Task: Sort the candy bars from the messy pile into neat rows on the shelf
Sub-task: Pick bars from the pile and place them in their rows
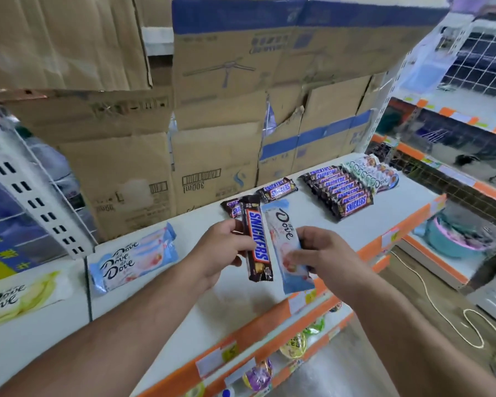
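My left hand (pixel 221 253) grips a dark brown Snickers bar (pixel 257 239), held upright above the white shelf (pixel 189 310). Beside it, my right hand (pixel 321 253) pinches a pale blue Dove bar (pixel 285 239). Behind them lie two loose Snickers bars (pixel 278 189), one partly hidden by the held bar. A neat row of Snickers (pixel 338 190) lies at the shelf's right end, with a row of white Dove bars (pixel 370 171) beyond it. A small stack of blue Dove bars (pixel 132 259) lies at the left.
Cardboard boxes (pixel 212 124) stand along the back of the shelf. A yellow-green Dove bar (pixel 20 299) lies on the neighbouring shelf at far left. Orange price strips (pixel 269 319) edge the shelf front; lower shelves hold round sweets. A cord (pixel 441 310) trails on the floor at right.
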Available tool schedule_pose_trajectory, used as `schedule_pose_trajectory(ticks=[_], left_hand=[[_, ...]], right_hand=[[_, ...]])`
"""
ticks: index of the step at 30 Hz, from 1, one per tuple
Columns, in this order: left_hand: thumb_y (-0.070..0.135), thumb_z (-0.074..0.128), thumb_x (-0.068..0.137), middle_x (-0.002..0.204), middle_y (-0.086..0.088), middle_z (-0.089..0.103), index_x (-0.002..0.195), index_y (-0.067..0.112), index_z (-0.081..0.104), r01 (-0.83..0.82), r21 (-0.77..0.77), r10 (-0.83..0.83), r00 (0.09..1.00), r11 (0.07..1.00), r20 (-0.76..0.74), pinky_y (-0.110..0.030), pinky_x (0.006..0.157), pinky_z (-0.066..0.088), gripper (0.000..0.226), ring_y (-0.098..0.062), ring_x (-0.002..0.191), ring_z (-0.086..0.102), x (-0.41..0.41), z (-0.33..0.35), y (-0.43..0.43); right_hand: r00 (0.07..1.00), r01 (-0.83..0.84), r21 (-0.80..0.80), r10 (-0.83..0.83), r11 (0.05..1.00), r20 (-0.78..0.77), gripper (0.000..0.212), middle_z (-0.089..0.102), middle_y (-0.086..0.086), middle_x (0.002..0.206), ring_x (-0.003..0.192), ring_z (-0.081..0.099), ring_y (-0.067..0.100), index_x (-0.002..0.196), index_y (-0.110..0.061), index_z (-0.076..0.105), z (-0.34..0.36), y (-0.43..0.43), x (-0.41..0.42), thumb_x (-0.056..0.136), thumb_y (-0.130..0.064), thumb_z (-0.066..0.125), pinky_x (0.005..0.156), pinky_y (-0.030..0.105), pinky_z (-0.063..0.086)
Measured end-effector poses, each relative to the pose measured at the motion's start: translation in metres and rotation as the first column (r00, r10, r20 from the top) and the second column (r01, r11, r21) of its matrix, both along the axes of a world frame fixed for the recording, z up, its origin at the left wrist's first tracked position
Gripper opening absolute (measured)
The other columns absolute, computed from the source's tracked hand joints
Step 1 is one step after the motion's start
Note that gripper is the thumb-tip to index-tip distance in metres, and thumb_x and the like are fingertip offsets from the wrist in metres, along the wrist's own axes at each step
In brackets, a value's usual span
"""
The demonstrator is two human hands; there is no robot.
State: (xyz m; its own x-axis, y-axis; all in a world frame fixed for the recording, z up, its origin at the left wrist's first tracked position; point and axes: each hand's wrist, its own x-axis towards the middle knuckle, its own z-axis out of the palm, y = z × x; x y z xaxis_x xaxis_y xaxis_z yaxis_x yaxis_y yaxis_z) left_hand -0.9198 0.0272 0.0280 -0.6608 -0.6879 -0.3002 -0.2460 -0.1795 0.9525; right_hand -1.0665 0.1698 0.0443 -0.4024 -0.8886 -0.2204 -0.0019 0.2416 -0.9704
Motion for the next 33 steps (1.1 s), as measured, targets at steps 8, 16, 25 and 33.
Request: schedule_pose_trajectory(ticks=[8, 16, 25, 33], left_hand=[[0.026, 0.071, 0.087, 0.086, -0.003, 0.074, 0.094, 0.018, 0.067, -0.164, 0.035, 0.166, 0.985, 0.986, -0.055, -0.034, 0.070, 0.042, 0.012, -0.020, 0.078, 0.062, -0.014, -0.002, -0.005], [0.023, 0.068, 0.090, 0.093, -0.012, 0.074, 0.105, 0.005, 0.066, -0.357, 0.045, 0.359, 0.932, 0.933, -0.051, -0.041, 0.076, 0.045, 0.023, -0.026, 0.081, 0.065, -0.025, -0.001, 0.008], [0.020, 0.065, 0.092, 0.092, -0.008, 0.075, 0.106, 0.007, 0.065, -0.512, 0.028, 0.512, 0.859, 0.859, -0.021, -0.034, 0.068, 0.046, 0.019, -0.020, 0.076, 0.067, -0.008, 0.000, 0.034], [0.025, 0.059, 0.096, 0.086, -0.014, 0.067, 0.107, -0.002, 0.062, -0.648, 0.072, 0.651, 0.757, 0.759, -0.050, -0.033, 0.065, 0.042, 0.030, -0.025, 0.076, 0.059, 0.041, -0.009, 0.042]], right_hand=[[0.968, -0.250, -0.021, 0.250, 0.968, 0.033, 0.019, 0.071, 0.009, 0.082, 0.066, 0.060, 0.017, 0.096, -0.004, 0.071, -0.007, -0.039, -0.038, 0.086, 0.009, 0.061, 0.053, 0.025, 0.041], [0.844, -0.531, -0.013, 0.530, 0.847, 0.083, 0.022, 0.067, 0.008, 0.083, 0.063, 0.057, 0.014, 0.104, -0.001, 0.071, -0.002, -0.058, -0.070, 0.083, -0.007, 0.069, 0.051, 0.021, 0.038], [0.729, -0.680, -0.034, 0.681, 0.732, 0.067, 0.021, 0.069, 0.008, 0.085, 0.062, 0.058, 0.011, 0.106, -0.003, 0.070, -0.007, -0.071, -0.068, 0.091, 0.006, 0.058, 0.050, 0.018, 0.040], [0.658, -0.749, -0.029, 0.749, 0.662, 0.086, 0.022, 0.072, 0.003, 0.084, 0.062, 0.062, 0.009, 0.105, -0.003, 0.070, -0.007, -0.086, -0.022, 0.093, 0.007, 0.055, 0.049, 0.017, 0.041]])
